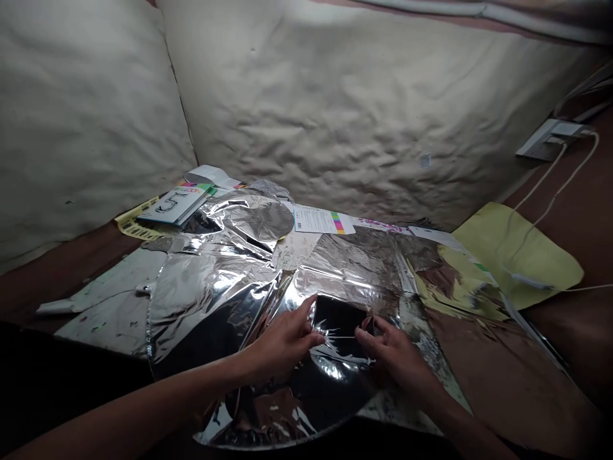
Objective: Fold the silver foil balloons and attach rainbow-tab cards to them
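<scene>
Shiny silver foil sheets [230, 300] lie over the table and hang past its front edge. My left hand [292, 332] is pinched on the left side of a dark, reflective folded piece of foil [340, 318], thumb and forefinger at its edge. Opposite it, my right hand [378, 338] has its fingers closed at the right edge of the same piece. A thin pale line runs between the two hands across the dark foil. Where the folded piece meets the foil beneath is hard to make out.
Printed cards [318, 220] lie behind the foil, and a balloon packet [177, 203] sits at the back left on yellow card. Yellow paper [522, 249] is at the right, below a wall socket [550, 139] with white cables. Pale padded sheeting [306, 115] covers the wall.
</scene>
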Demonstrator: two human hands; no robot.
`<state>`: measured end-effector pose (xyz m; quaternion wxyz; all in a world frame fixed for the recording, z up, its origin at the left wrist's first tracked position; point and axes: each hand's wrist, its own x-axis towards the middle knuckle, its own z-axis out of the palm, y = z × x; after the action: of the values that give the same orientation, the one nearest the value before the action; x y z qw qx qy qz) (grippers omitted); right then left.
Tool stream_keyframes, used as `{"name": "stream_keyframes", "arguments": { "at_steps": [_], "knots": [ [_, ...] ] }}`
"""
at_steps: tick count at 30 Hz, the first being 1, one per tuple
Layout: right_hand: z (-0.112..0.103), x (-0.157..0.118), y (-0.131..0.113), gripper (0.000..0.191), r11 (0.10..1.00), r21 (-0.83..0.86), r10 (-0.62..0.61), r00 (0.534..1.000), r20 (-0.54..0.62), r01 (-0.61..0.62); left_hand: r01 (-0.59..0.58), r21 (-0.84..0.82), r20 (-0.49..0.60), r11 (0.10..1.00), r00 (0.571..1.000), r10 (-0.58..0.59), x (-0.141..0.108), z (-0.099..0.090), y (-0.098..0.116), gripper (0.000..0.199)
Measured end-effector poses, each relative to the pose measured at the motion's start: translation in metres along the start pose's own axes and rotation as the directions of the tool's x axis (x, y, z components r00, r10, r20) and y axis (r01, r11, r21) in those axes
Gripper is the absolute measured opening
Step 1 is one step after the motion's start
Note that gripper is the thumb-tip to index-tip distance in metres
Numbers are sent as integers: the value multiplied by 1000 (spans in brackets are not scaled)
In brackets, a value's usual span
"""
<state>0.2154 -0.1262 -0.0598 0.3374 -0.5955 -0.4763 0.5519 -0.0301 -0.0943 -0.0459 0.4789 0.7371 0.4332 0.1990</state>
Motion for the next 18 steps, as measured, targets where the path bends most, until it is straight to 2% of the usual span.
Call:
{"name": "stream_keyframes", "arguments": {
  "at_steps": [2, 3, 5, 6, 8, 9, 11, 13, 14, 15, 16, 17, 18],
  "knots": [
    [3, -1, 0, 40, 1000, -20, -10, 999, -41, 9, -22, 49, -22, 999, 999, 23, -1, 3, -3, 83],
    [4, -2, 0, 40, 999, -49, -18, 998, -63, 15, -44, 109, -71, 993, 996, 52, -2, 5, -3, 89],
    [6, -2, 0, 38, 993, -115, -36, 995, -98, 25, -127, 293, -183, 948, 965, 186, -2, 10, -1, 95],
    [7, -1, 0, 38, 989, -141, -45, 994, -104, 30, -181, 403, -199, 897, 939, 279, 0, 12, 1, 95],
    [7, 1, 1, 40, 985, -167, -62, 993, -98, 45, -294, 580, -103, 760, 899, 426, 4, 18, 2, 90],
    [6, 2, 1, 44, 984, -174, -62, 993, -100, 43, -332, 631, -21, 701, 896, 444, 8, 22, 0, 87],
    [2, 3, 2, 59, 981, -191, -38, 994, -105, 18, -346, 682, 101, 645, 917, 385, 14, 28, -5, 87],
    [-5, 1, 1, 77, 965, -262, -49, 991, -128, 14, -300, 695, 132, 653, 946, 295, 18, 33, -12, 91],
    [-8, -1, 0, 81, 940, -339, -108, 979, -172, 44, -278, 696, 134, 662, 956, 261, 19, 34, -15, 92],
    [-11, -3, -2, 80, 892, -441, -216, 950, -225, 98, -266, 695, 137, 668, 961, 240, 20, 35, -18, 92],
    [-12, -4, -3, 75, 811, -562, -359, 896, -261, 161, -261, 693, 141, 671, 963, 229, 20, 35, -19, 93],
    [-12, -5, -3, 70, 700, -681, -499, 830, -249, 216, -262, 692, 145, 672, 963, 225, 19, 35, -19, 92],
    [-11, -5, -3, 67, 572, -777, -600, 779, -180, 261, -264, 692, 148, 672, 963, 226, 19, 34, -19, 92]
  ]
}}
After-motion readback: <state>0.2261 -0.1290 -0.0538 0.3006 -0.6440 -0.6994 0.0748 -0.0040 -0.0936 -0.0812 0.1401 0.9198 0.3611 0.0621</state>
